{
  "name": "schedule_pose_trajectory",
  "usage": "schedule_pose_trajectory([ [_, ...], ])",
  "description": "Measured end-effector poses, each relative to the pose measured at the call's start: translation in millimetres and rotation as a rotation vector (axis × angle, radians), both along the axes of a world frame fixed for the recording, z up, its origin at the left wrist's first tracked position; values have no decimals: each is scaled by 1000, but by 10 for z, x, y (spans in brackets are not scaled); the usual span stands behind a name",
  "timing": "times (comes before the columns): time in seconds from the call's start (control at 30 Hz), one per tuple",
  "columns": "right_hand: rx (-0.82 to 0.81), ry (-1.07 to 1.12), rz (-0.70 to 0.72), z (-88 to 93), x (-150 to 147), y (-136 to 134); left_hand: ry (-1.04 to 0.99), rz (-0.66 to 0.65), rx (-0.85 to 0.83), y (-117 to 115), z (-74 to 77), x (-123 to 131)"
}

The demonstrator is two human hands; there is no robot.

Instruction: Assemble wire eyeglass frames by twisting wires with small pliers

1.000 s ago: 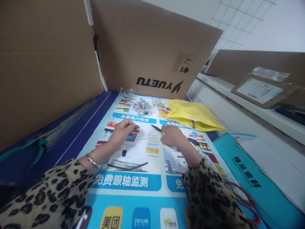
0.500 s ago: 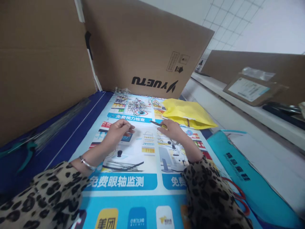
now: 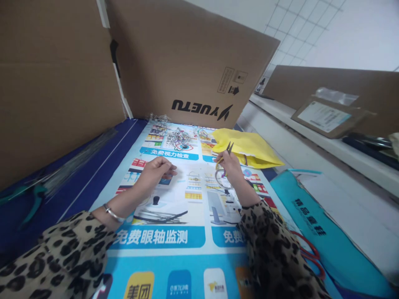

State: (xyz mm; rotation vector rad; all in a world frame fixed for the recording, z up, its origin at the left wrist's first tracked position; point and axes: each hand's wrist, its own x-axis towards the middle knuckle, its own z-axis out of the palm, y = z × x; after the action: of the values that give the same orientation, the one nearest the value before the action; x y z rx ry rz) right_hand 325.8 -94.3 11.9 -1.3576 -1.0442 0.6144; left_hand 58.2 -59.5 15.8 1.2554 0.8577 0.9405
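My left hand (image 3: 158,172) hovers over the printed mat (image 3: 193,263), thumb and fingertips pinched together. Whatever they hold, if anything, is too small to make out. To its right, my right hand (image 3: 230,166) is closed around a small pair of scissors (image 3: 230,147) with dark blades and partly visible yellow handles. The blades point up and away, slightly parted, in front of the yellow bag (image 3: 249,146). Just below the fingers shows a greyish loop (image 3: 219,178); whether it hangs from the hand is unclear. Dark thin strips (image 3: 162,217) appear on the mat before my left wrist.
A tangle of thin wire-like pieces (image 3: 180,138) lies toward the back. Cardboard panels (image 3: 187,54) stand behind and left. Teal-handled pliers (image 3: 36,201) and a bundle of thin strands (image 3: 82,160) lie left; a teal bag (image 3: 321,224) and red-handled tool (image 3: 311,253) lie right.
My right hand has turned, swinging the scissors from pointing left to pointing up and away. My left hand has stayed nearly still in its pinch.
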Motion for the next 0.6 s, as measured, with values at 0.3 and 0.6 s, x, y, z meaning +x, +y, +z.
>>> schedule_pose_trajectory([
  [0.3, -190, -108, 25, 267, -190, -66, -13, 45, -40, 29, -75, 16],
  [0.6, -263, -1529, 403, 237, -1411, -812, -181, 311, -22, 125, -49, -54],
])
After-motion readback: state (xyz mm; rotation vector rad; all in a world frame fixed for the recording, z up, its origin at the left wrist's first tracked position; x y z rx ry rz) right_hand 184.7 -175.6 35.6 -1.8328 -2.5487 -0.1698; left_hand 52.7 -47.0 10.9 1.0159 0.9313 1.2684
